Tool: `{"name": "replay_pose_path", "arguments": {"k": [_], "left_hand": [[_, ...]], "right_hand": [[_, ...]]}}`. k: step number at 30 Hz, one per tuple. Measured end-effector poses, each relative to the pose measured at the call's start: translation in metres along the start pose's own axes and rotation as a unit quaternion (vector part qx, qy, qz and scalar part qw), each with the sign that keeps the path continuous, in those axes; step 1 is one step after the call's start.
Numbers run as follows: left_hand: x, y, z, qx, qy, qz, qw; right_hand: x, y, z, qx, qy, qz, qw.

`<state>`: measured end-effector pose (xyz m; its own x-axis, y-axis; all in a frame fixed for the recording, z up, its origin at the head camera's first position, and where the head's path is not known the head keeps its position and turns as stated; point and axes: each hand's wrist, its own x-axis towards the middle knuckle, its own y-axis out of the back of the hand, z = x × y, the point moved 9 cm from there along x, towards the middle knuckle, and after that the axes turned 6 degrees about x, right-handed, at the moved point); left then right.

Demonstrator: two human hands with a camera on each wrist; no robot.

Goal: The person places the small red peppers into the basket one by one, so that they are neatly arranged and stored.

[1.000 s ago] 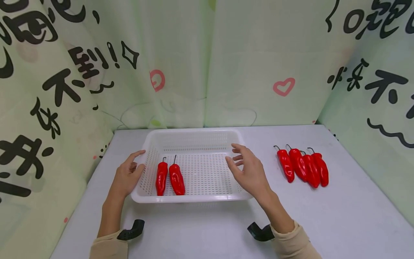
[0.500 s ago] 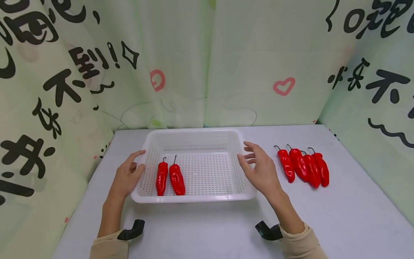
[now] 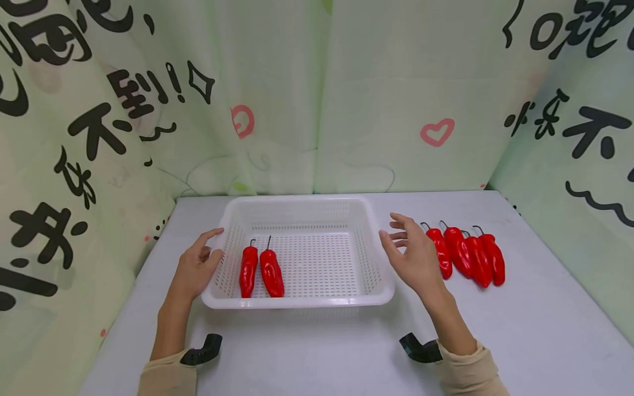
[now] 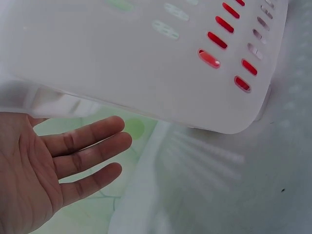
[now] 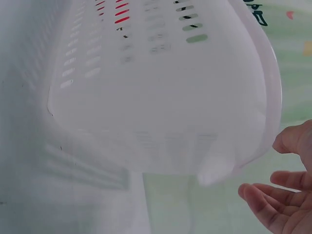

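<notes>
A white plastic basket (image 3: 297, 302) with slotted walls stands on the table. Two red peppers (image 3: 272, 275) lie side by side in its left part, stems pointing away. My left hand (image 3: 197, 270) is at the basket's left rim, index finger and thumb by the edge. In the left wrist view, the other fingers (image 4: 92, 158) extend loosely below the basket wall. Beyond the right rim, my right hand (image 3: 415, 257) hangs with relaxed fingers and holds nothing. It partly covers the nearest of several red peppers (image 3: 479, 261) bunched on the table.
The white table (image 3: 307, 352) reaches back to a pale green curtain (image 3: 277, 99) printed with black characters and hearts. Curtain also closes in both sides. A black wrist mount (image 3: 420, 347) sits at the right cuff, and another black mount (image 3: 202, 350) at the left.
My right hand has moved right, from over the basket's right rim to outside it, near the bunched peppers. The left hand, basket and peppers have stayed in place.
</notes>
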<state>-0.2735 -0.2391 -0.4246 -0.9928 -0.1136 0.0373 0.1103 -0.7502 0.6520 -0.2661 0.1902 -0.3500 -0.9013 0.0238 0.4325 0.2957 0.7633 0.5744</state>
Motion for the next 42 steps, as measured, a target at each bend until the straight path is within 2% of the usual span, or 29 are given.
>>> {"name": "replay_pose_path", "arguments": {"k": [10,20,29,34,39,42], "left_hand": [[-0.001,0.000,0.000,0.001,0.001,0.000,1.0000],[-0.001,-0.002,0.000,-0.003,0.002,-0.012,0.9999],[-0.002,-0.001,0.000,-0.003,0.000,-0.009,1.0000],[-0.002,-0.001,0.000,-0.004,0.000,-0.010,0.9999],[-0.002,-0.001,0.000,0.001,0.000,-0.009,1.0000],[-0.001,0.000,0.001,0.002,-0.002,-0.008,1.0000]], "right_hand": [[0.004,0.014,0.020,-0.018,-0.022,0.022,0.999],[0.007,0.029,0.042,-0.022,-0.063,0.040,0.997],[0.010,0.041,0.061,-0.031,-0.110,0.044,0.993],[0.010,0.048,0.070,-0.038,-0.139,0.041,0.989],[0.009,0.050,0.081,-0.051,-0.183,0.018,0.982],[0.010,0.054,0.086,-0.057,-0.187,0.018,0.980]]}}
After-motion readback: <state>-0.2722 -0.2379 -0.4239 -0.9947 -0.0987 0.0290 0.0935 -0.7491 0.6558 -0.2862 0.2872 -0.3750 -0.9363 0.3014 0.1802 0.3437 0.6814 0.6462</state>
